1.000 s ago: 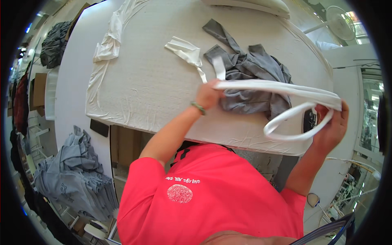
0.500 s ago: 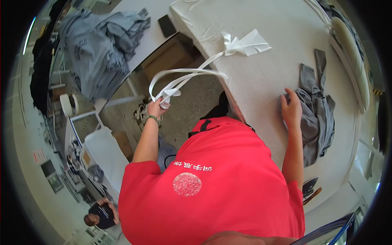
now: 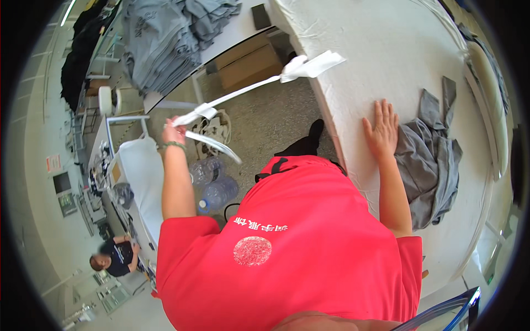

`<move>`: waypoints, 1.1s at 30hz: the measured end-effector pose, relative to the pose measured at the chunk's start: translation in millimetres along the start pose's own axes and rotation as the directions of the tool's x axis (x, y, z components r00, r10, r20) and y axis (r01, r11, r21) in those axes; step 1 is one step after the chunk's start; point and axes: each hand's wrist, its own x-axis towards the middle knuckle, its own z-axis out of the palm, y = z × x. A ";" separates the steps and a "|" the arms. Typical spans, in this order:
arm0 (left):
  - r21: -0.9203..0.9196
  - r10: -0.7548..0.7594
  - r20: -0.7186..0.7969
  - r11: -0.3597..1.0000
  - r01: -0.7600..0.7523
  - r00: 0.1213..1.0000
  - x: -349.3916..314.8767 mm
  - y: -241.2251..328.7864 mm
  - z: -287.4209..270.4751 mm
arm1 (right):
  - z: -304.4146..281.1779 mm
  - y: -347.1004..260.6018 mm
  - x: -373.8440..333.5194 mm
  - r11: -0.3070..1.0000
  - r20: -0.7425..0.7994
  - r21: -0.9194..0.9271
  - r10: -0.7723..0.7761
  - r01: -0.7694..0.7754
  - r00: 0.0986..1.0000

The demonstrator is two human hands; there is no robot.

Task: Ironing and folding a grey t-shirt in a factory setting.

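My left hand [image 3: 174, 133] is closed round one end of a glossy white fabric sash [image 3: 243, 91], out over the gap left of the cloth-covered table [image 3: 364, 55]. The sash runs taut from my fingers up to the right. Its wide, knotted far end passes over the table's edge, and a loose tail dangles below my hand. Flat on the white cloth, fingers spread, rests my right hand [image 3: 382, 131]. Just right of it lies a crumpled grey garment [image 3: 425, 165] with two narrow parts pointing away from me.
A tall stack of grey garments [image 3: 160, 49] sits on the side table at the far left, near a dark flat object [image 3: 260, 17]. Below are a cardboard box [image 3: 249, 63] and large clear water bottles [image 3: 220, 193]. A padded pressing board [image 3: 488, 110] lines the right. Another person [image 3: 118, 256] is lower left.
My left hand has moved left and drawn the sash with it, pulling it straighter and partly off the table. My right hand has lowered flat onto the cloth beside the grey garment.
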 end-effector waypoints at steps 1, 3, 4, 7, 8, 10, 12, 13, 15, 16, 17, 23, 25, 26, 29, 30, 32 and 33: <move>0.000 0.031 -0.109 1.000 -0.031 0.994 5.2 24.4 -4.6 | 1.3 2.5 0.3 1.000 0.004 0.010 -0.009 0.009 1.000; -0.041 0.121 0.001 0.992 -0.121 0.993 11.1 63.0 4.2 | -1.7 15.2 -4.6 1.000 -0.015 -0.006 0.027 -0.028 1.000; -0.037 0.116 0.000 0.993 -0.116 0.993 16.5 75.5 11.0 | -1.4 17.3 -6.7 0.999 -0.024 -0.015 0.047 -0.048 0.999; 0.078 0.149 -0.206 0.988 -0.136 0.967 54.6 97.0 20.9 | -7.2 13.9 -7.1 0.998 -0.009 0.028 0.060 -0.060 0.998; 0.181 0.142 -0.273 0.979 -0.094 0.951 76.3 79.7 41.6 | -11.4 21.8 -4.7 0.995 -0.014 0.030 0.091 -0.090 0.996; 0.229 0.037 -0.319 0.973 0.040 0.947 118.1 79.9 7.8 | -0.7 4.4 1.3 0.980 0.006 0.166 0.110 -0.110 0.994; 0.756 0.267 -0.227 0.654 -0.003 0.937 139.2 1.7 58.8 | -0.3 -12.7 9.2 0.970 0.047 0.196 0.135 -0.142 0.990; 0.959 0.306 -0.116 0.284 0.025 0.945 131.4 -46.7 145.8 | 1.0 -11.1 2.5 0.969 0.060 0.156 0.184 -0.191 0.981; 0.617 0.520 0.440 0.418 -0.667 0.732 71.4 -107.4 318.3 | -5.3 -6.9 -5.7 0.952 0.049 0.087 0.290 -0.294 0.956; 0.449 0.529 0.644 0.323 -0.833 0.552 -21.0 -85.4 428.5 | -11.8 -2.8 -16.5 0.926 0.058 0.064 0.368 -0.371 0.928; 0.259 0.566 0.748 0.234 -0.937 0.348 -44.2 -69.5 485.2 | -14.9 -14.0 -9.0 0.917 0.061 0.092 0.384 -0.388 0.921; 0.064 0.032 0.997 0.224 -0.973 0.073 -87.6 -41.2 773.8 | -1.2 -53.1 25.3 0.787 -0.074 0.190 0.607 -0.586 0.791; 0.062 -0.055 0.997 0.150 -0.987 0.055 -106.1 -36.7 841.8 | 7.7 -68.0 37.9 0.727 -0.122 0.220 0.682 -0.651 0.721; 0.104 -0.135 0.985 0.002 -0.995 0.103 -117.2 -37.2 871.0 | 12.0 -70.7 43.5 0.704 -0.156 0.211 0.709 -0.678 0.688; 0.123 -0.213 0.957 -0.326 -0.937 0.199 -122.9 -54.8 953.5 | 22.8 -71.3 61.5 0.643 -0.239 0.208 0.764 -0.737 0.599; 0.099 -0.180 0.969 -0.344 -0.934 0.169 -97.8 -68.1 984.2 | 23.9 -70.9 66.1 0.646 -0.250 0.186 0.760 -0.740 0.600; 0.044 -0.151 0.983 -0.350 -0.936 0.103 -65.5 -63.7 1059.3 | 25.2 -71.6 71.7 0.631 -0.252 0.139 0.768 -0.763 0.589; 0.007 -0.320 0.935 -0.415 -0.910 0.154 -75.8 -38.2 1100.6 | 23.5 -71.0 68.4 0.590 -0.251 0.135 0.798 -0.796 0.549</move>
